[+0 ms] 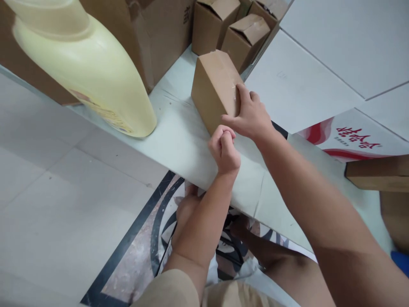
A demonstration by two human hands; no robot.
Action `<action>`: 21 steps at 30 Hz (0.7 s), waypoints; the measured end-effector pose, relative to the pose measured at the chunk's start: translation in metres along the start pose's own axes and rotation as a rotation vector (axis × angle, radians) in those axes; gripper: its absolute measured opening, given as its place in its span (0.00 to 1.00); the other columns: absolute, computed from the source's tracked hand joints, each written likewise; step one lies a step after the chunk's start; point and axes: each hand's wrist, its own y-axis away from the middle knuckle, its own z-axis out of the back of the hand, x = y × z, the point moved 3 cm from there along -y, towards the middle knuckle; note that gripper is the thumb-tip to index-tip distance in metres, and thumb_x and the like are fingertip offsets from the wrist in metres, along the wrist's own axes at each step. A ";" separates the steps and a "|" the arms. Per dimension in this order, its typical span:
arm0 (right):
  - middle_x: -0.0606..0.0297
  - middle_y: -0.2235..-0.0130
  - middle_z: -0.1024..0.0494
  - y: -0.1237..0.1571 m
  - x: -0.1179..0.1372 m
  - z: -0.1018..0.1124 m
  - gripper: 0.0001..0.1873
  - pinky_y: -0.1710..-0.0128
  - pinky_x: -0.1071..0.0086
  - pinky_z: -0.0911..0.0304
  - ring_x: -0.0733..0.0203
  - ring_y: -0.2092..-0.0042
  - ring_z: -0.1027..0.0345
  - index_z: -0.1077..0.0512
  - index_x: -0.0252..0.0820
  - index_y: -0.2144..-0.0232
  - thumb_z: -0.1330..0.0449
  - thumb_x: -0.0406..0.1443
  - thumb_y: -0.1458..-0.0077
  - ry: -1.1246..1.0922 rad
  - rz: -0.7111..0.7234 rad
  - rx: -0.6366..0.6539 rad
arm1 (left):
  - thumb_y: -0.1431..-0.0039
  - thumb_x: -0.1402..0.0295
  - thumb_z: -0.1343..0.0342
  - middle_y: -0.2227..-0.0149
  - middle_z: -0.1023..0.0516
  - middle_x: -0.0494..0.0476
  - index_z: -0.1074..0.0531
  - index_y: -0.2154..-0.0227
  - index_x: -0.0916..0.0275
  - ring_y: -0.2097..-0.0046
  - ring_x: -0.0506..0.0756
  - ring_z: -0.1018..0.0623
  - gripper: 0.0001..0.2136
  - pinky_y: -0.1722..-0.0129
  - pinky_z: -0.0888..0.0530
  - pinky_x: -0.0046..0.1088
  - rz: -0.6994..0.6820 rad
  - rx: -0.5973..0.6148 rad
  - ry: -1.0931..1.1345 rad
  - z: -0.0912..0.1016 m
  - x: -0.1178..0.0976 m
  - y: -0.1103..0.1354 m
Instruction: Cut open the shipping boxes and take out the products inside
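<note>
A small brown cardboard box (214, 85) lies on the pale-covered table, its long top face with a seam turned up. My right hand (251, 111) holds the box at its near right end, thumb on the near edge and fingers over the top face. Just below that end, my left hand (225, 148) is closed in a fist, with the thumb laid over the curled fingers. Whatever may be inside the fist is hidden. The fist is close to the box's near end; I cannot tell whether it touches.
A large pale-yellow bottle (105, 76) stands at left, before a big carton (166, 38). Several small boxes (246, 38) stand at the back. White panels (306, 81) and a red-and-white printed box (358, 134) are at right. The table edge (179, 172) runs diagonally above my legs.
</note>
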 end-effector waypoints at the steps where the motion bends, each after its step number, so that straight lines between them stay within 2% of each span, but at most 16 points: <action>1: 0.48 0.34 0.39 0.004 -0.004 0.004 0.52 0.45 0.34 0.36 0.29 0.38 0.40 0.53 0.53 0.26 0.39 0.54 0.47 0.000 0.002 0.023 | 0.42 0.74 0.52 0.82 0.44 0.48 0.38 0.82 0.60 0.77 0.49 0.42 0.13 0.74 0.44 0.29 0.000 0.007 0.000 -0.001 0.001 0.000; 5: 0.47 0.38 0.35 0.043 -0.016 0.028 0.54 0.45 0.39 0.35 0.33 0.41 0.36 0.51 0.51 0.25 0.36 0.52 0.50 0.001 0.000 0.056 | 0.40 0.74 0.51 0.81 0.42 0.49 0.37 0.81 0.60 0.76 0.50 0.40 0.14 0.74 0.43 0.29 0.001 0.066 -0.002 -0.004 0.001 0.001; 9: 0.46 0.38 0.32 0.106 -0.041 0.047 0.54 0.45 0.37 0.37 0.30 0.38 0.37 0.48 0.51 0.27 0.37 0.55 0.51 0.108 -0.050 0.076 | 0.37 0.71 0.51 0.81 0.40 0.49 0.36 0.80 0.60 0.76 0.50 0.40 0.14 0.74 0.43 0.29 0.010 0.093 -0.019 -0.002 0.000 0.001; 11: 0.46 0.36 0.32 0.143 -0.067 0.054 0.52 0.46 0.39 0.36 0.30 0.38 0.36 0.46 0.51 0.28 0.37 0.57 0.50 0.165 -0.044 0.076 | 0.37 0.69 0.50 0.81 0.42 0.49 0.36 0.80 0.60 0.76 0.50 0.41 0.14 0.74 0.44 0.30 0.037 0.104 -0.029 0.000 0.000 0.002; 14: 0.44 0.36 0.32 0.201 -0.117 0.067 0.50 0.47 0.43 0.34 0.32 0.38 0.33 0.44 0.48 0.29 0.39 0.59 0.48 0.218 0.047 0.071 | 0.36 0.67 0.49 0.82 0.44 0.48 0.36 0.81 0.59 0.77 0.50 0.42 0.16 0.74 0.45 0.30 0.104 0.133 -0.053 -0.001 0.002 0.003; 16: 0.44 0.35 0.33 0.240 -0.150 0.076 0.48 0.45 0.40 0.35 0.31 0.37 0.33 0.44 0.48 0.29 0.40 0.59 0.46 0.260 0.072 0.101 | 0.34 0.65 0.49 0.81 0.43 0.49 0.35 0.80 0.59 0.76 0.50 0.40 0.17 0.74 0.44 0.29 0.137 0.175 -0.047 -0.003 0.006 0.006; 19: 0.42 0.32 0.36 0.294 -0.183 0.093 0.43 0.40 0.35 0.40 0.26 0.30 0.42 0.39 0.53 0.32 0.39 0.57 0.47 0.170 -0.084 0.040 | 0.31 0.60 0.54 0.79 0.37 0.51 0.32 0.79 0.59 0.75 0.51 0.35 0.20 0.72 0.38 0.29 0.179 0.312 -0.027 -0.012 0.016 0.012; 20: 0.41 0.34 0.34 0.310 -0.191 0.098 0.38 0.41 0.36 0.39 0.27 0.30 0.42 0.35 0.54 0.37 0.40 0.56 0.48 0.115 -0.209 -0.006 | 0.30 0.59 0.56 0.79 0.34 0.52 0.30 0.78 0.59 0.74 0.51 0.33 0.21 0.71 0.36 0.29 0.193 0.378 -0.040 -0.017 0.021 0.015; 21: 0.40 0.38 0.29 0.325 -0.197 0.100 0.32 0.43 0.38 0.37 0.27 0.33 0.38 0.30 0.52 0.45 0.42 0.56 0.48 0.073 -0.364 -0.047 | 0.29 0.58 0.56 0.78 0.32 0.52 0.29 0.76 0.59 0.72 0.52 0.31 0.21 0.69 0.34 0.29 0.199 0.448 -0.068 -0.022 0.026 0.019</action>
